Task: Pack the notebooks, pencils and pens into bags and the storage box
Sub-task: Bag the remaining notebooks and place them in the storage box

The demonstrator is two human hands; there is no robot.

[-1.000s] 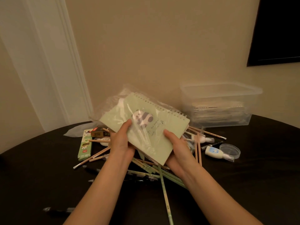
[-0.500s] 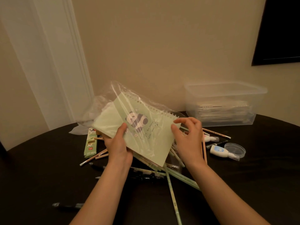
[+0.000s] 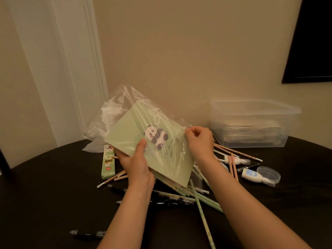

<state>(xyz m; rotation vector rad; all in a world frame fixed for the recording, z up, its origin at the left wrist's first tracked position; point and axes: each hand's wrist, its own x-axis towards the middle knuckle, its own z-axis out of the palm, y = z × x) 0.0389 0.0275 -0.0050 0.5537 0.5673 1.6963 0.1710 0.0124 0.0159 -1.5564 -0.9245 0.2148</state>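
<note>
Dark round table (image 3: 45,194) bearing loose stationery
Clear storage box (image 3: 255,126) at the far right; pencils (image 3: 203,218) and pens (image 3: 167,203) heaped at centre; green pencil carton (image 3: 108,163) to the left; a black pen (image 3: 88,234) lies apart near the front

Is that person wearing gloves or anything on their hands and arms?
No gloves. The left hand and right hand are bare, with no rings, watch or bracelet showing. The left forearm and right forearm are bare too; no sleeves show.
</note>
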